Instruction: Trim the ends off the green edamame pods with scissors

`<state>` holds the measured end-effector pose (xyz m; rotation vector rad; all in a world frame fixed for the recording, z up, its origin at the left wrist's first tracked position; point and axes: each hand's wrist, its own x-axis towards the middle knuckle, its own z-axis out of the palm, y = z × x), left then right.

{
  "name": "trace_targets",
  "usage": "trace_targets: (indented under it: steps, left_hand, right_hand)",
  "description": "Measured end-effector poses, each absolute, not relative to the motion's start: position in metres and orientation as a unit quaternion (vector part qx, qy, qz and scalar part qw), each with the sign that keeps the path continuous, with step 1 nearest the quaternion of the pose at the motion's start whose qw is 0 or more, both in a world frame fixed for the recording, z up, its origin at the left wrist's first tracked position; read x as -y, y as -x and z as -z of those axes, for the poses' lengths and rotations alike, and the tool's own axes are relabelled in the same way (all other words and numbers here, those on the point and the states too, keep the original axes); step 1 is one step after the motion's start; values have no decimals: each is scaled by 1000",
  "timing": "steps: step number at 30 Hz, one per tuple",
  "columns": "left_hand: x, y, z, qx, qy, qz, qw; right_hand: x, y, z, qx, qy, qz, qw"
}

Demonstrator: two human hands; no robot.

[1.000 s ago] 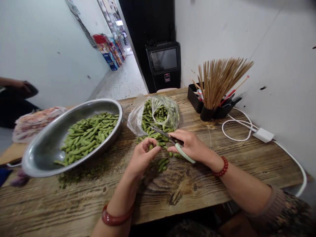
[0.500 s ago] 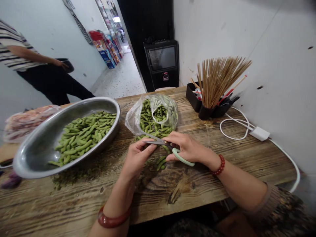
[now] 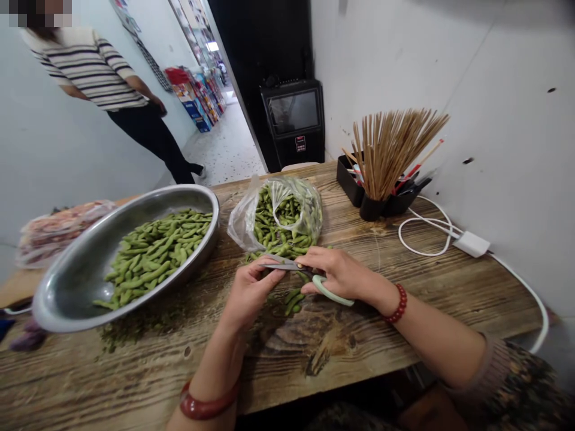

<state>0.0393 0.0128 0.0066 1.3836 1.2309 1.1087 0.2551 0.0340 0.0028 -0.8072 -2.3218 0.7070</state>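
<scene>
My right hand point(image 3: 339, 272) is closed round a pair of scissors point(image 3: 331, 293) with pale green handles; the blades point left. The fingers of my left hand point(image 3: 249, 290) pinch at the blade tips, on what seems an edamame pod, mostly hidden by fingers and blades. Just beyond both hands, a clear plastic bag point(image 3: 242, 224) lies with its mouth towards me, edamame pods point(image 3: 278, 230) inside and at its opening. A few loose pods point(image 3: 293, 301) rest on the wood below the scissors. At left, a large metal bowl point(image 3: 49, 308) holds many edamame pods point(image 3: 155, 248).
Green trimmings point(image 3: 130, 329) litter the wooden table point(image 3: 215, 371) by the bowl. Bagged pinkish food point(image 3: 67, 230) sits behind it. Right of the bag stand a black holder point(image 3: 372, 209) of sticks point(image 3: 395, 149) and a white cable point(image 3: 435, 254). A person point(image 3: 90, 66) is beyond the table.
The person in the striped top has moved right, towards the doorway. The view has shifted slightly. My hands keep nearly the same pose, and the scissor blades seem closer together.
</scene>
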Motion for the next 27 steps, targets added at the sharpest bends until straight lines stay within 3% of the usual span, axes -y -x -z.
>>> trace_targets:
  steps: [7, 14, 27]
  left_hand:
    - [-13, -39, -3, -507, -501, -479, 512]
    - [-15, -42, -12, -432, -349, -551, 623]
    - [-17, -38, -10, -386, -270, -609, 638]
  right_hand:
    - [-37, -255, 1, 861, 303, -258, 315]
    - [-40, -253, 5, 831, 332, -261, 361]
    - [-30, -249, 4, 861, 340, -242, 290]
